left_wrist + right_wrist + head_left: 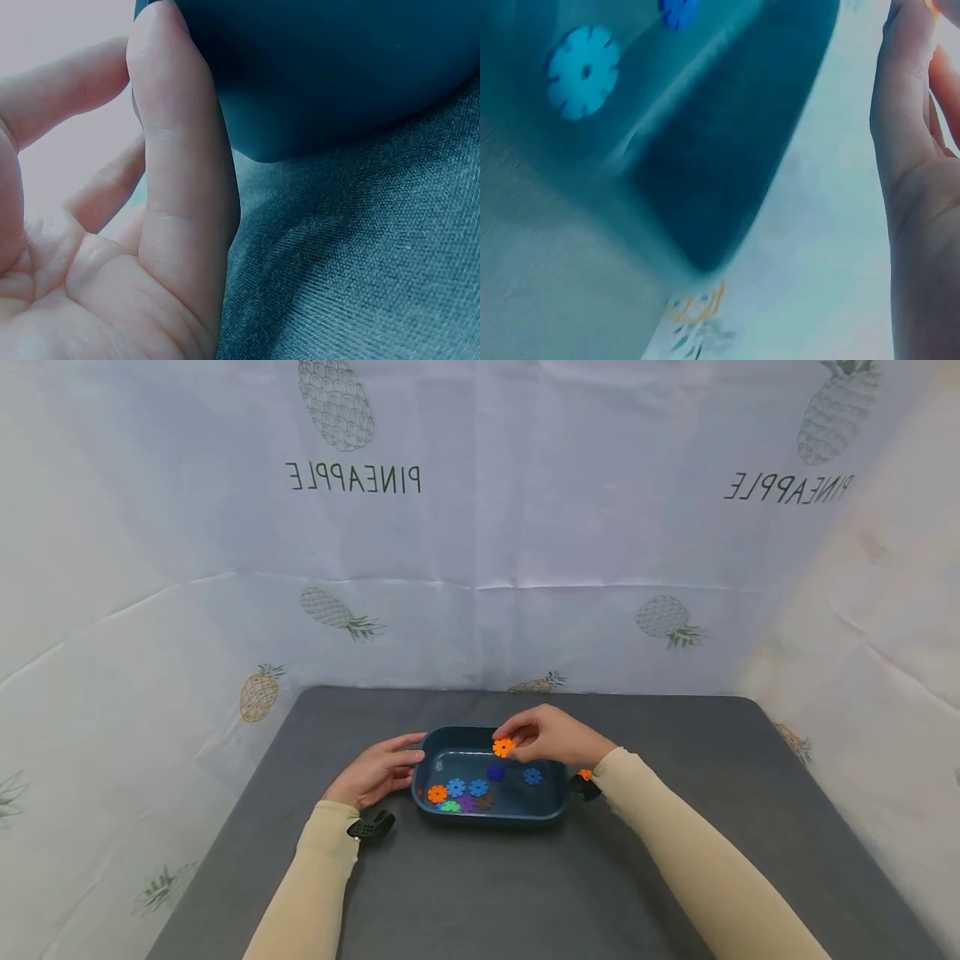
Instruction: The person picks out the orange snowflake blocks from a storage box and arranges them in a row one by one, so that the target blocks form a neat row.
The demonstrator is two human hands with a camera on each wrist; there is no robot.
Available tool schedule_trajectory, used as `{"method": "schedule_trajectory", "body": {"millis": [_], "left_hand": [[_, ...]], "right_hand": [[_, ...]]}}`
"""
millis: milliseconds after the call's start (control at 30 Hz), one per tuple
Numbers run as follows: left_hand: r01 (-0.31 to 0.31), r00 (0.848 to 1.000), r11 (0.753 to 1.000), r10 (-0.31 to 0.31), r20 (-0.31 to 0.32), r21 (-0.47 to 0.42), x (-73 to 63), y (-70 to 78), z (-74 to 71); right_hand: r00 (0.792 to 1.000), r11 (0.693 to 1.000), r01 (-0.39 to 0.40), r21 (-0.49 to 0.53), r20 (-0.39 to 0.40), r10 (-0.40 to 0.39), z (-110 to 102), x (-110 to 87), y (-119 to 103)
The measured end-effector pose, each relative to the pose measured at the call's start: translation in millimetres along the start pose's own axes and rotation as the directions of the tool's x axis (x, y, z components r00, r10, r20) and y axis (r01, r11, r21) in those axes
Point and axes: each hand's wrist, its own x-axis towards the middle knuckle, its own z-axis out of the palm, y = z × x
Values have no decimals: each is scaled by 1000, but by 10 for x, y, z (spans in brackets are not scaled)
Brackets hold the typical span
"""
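Observation:
In the head view my right hand (551,735) pinches an orange notched interlocking disc (503,747) between thumb and fingertips, above the far side of a dark blue tray (491,817). My left hand (380,770) holds the tray's left end, its fingertips at the rim. From the left wrist, a finger (180,142) lies against the tray's outer wall (315,75). Inside the tray are several discs: another orange disc (437,793), a light blue disc (532,776), a dark blue disc (496,772), a green disc (450,806) and a purple disc (467,803).
The tray stands on a grey cloth-covered table (495,893). A white curtain (480,527) with pineapple prints hangs behind and at both sides. Black wrist devices (371,827) are worn on both arms. An orange piece (585,773) shows beside the right wrist.

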Motion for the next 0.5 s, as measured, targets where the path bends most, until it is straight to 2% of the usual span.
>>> {"method": "schedule_trajectory", "body": {"millis": [200,333,500], "left_hand": [[8,1000,1000,-8,-2,-2,2,-2,4],[9,1000,1000,-9,0,-5,9,5,9],[19,1000,1000,-19,-5,-10,20,-1,4]], "right_hand": [[993,1000,-16,8,-114,17,-173,-274,248],[978,998,-45,52,-202,54,-290,-480,449],[953,995,-87,57,-286,99,-381,-731,679]]}}
